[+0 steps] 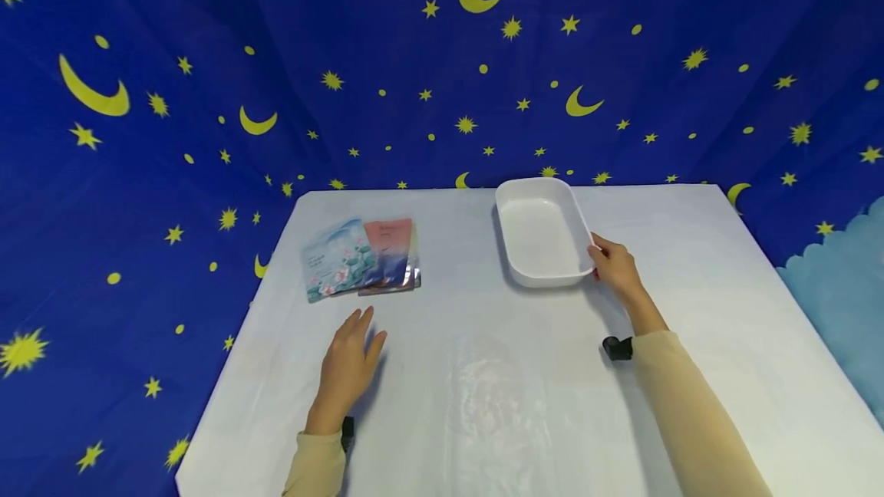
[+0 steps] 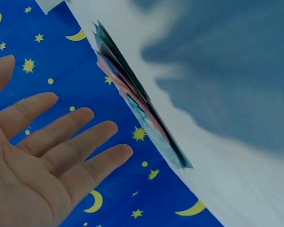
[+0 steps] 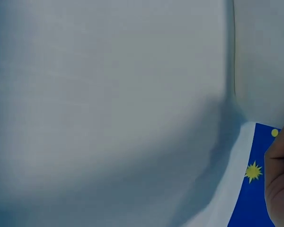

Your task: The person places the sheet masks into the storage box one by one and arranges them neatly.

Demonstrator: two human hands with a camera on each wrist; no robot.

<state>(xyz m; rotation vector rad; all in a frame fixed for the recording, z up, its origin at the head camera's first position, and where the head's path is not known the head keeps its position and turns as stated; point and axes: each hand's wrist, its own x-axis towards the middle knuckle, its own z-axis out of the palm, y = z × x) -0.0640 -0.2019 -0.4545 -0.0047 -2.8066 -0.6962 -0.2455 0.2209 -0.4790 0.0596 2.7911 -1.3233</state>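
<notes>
A white rectangular dish (image 1: pixel 549 281) with rounded corners sits at the back of the table, right of the middle. My right hand (image 1: pixel 617 271) grips its rim at the near right corner, thumb and fingers pinching the wall. Only part of that hand (image 3: pixel 280 179) shows at the edge of the right wrist view, by the side of the dish (image 3: pixel 265 56). My left hand (image 1: pixel 347 366) hovers with fingers extended and holds nothing. Just beyond it lie several overlapping flat face mask packets, a pale blue floral packet (image 1: pixel 338 263) over a pink and navy packet (image 1: pixel 391 251).
The table (image 1: pixel 476 374) has a glossy white cover. A blue curtain (image 1: pixel 387 44) with yellow moons and stars hangs behind it and along the left side. A light blue cloud shape (image 1: pixel 839 282) is on the right side. Black wrist cameras (image 1: pixel 617 348) sit at both cuffs.
</notes>
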